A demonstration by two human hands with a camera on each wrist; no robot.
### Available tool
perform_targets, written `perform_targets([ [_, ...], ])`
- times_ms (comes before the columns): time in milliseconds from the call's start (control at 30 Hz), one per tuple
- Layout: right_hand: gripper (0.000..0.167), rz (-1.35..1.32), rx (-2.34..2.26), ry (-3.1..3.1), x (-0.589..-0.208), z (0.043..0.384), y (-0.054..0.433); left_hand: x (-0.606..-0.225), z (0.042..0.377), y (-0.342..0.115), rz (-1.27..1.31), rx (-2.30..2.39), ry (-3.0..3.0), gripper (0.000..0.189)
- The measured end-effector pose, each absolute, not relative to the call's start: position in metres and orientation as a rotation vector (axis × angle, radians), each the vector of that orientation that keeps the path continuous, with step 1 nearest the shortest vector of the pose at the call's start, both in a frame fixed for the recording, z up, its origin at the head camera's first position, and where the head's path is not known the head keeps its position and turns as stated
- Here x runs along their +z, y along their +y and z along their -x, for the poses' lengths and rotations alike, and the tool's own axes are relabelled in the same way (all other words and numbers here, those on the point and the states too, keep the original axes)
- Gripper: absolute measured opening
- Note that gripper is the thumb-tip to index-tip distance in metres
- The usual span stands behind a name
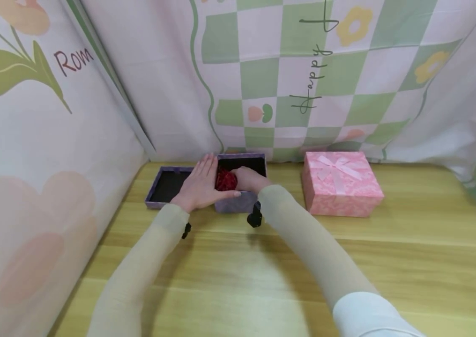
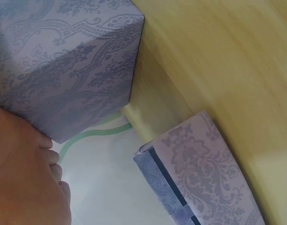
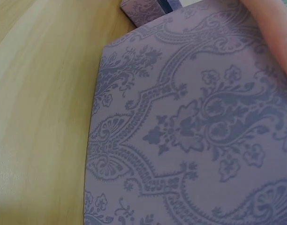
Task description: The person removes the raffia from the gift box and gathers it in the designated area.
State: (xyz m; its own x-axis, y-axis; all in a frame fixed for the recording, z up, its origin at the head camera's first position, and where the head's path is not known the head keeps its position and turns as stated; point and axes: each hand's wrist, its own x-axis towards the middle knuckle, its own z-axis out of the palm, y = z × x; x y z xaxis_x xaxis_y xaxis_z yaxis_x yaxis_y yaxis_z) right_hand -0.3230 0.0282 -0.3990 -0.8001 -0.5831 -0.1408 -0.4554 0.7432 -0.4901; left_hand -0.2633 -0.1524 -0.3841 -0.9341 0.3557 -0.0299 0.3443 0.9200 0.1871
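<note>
A purple patterned box (image 1: pixel 238 202) with a black inside stands uncovered on the table near the curtain. Red shredded filler (image 1: pixel 226 180) lies bunched in its left part. My left hand (image 1: pixel 197 185) rests along the box's left side with straight fingers, its thumb reaching over the front rim. My right hand (image 1: pixel 251 179) reaches over the right part into the box and touches the filler; its fingertips are hidden there. The wrist views show the box's patterned outer wall (image 3: pixel 181 122) close up, and the left hand's fingers (image 2: pixel 52 157) beside it.
A matching purple lid (image 1: pixel 170 185) lies left of the box with its black inside up. Right of the box stands a closed pink gift box (image 1: pixel 343 182) with a bow. A printed curtain (image 1: pixel 259 79) hangs behind the wooden table (image 1: pixel 221 281), and another covers the left side.
</note>
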Motion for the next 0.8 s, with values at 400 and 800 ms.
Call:
perform_targets([
  [400,0.004,0.696,-0.573,2.688,-0.399,0.321,0.026,-0.388,0.267,-0.153,-0.533,0.254,3.001,0.129],
  [800,0.010,0.723,-0.683,2.832,-0.379,0.325,0.032,-0.387,0.269,-0.153,-0.538,0.267,2.993,0.128],
])
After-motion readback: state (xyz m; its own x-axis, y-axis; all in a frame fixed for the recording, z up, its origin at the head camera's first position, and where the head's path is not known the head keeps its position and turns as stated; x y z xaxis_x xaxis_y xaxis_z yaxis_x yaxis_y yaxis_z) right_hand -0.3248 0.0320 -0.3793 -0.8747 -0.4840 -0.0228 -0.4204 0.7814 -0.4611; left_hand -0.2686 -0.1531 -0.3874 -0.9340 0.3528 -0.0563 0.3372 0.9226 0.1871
